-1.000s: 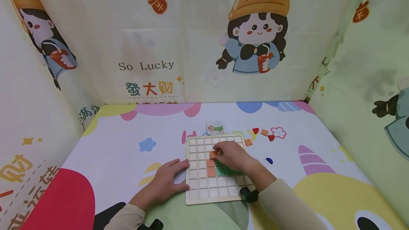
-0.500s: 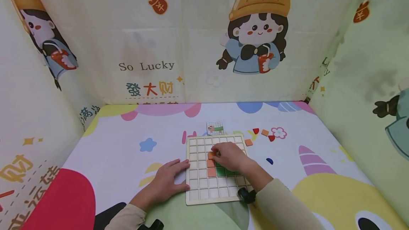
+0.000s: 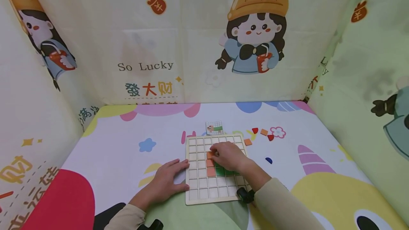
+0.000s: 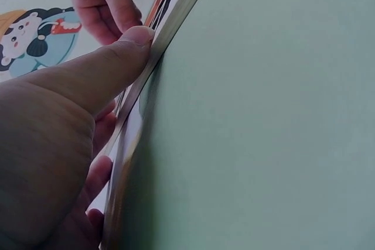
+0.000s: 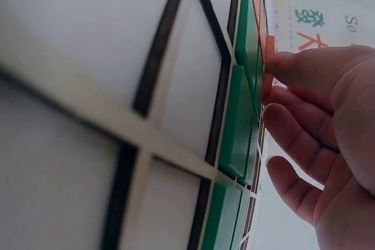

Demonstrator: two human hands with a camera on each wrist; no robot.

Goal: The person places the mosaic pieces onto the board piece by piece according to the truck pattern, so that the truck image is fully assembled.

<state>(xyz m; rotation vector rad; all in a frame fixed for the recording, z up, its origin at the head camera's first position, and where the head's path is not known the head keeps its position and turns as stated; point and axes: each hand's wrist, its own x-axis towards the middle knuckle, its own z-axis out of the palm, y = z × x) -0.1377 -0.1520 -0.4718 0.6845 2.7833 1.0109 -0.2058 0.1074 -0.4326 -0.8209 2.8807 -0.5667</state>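
A wooden grid board (image 3: 196, 193) lies on the table, its square cells partly filled with tiles. My left hand (image 3: 168, 182) touches the board's left edge with thumb and fingers extended; in the left wrist view the thumb (image 4: 111, 65) presses along the rim. My right hand (image 3: 229, 156) is over the upper middle of the grid, pinching an orange square tile (image 3: 209, 155) at a cell. Just below it sit two salmon tiles (image 3: 211, 172), with green tiles (image 3: 220, 171) to their right, partly hidden under the hand. The right wrist view shows the orange tile (image 5: 270, 45) at the thumb tip.
Behind the board lies a small picture card (image 3: 214, 128) with a gridded green and pink design. To the right are loose orange squares (image 3: 247, 142), red pieces (image 3: 255, 130) and a dark blue half-round piece (image 3: 269, 160). Printed cloth walls (image 3: 198, 45) enclose the table.
My right hand has shifted slightly left with the orange tile, which now lines up above the salmon tiles. The left hand stays at the board's edge.
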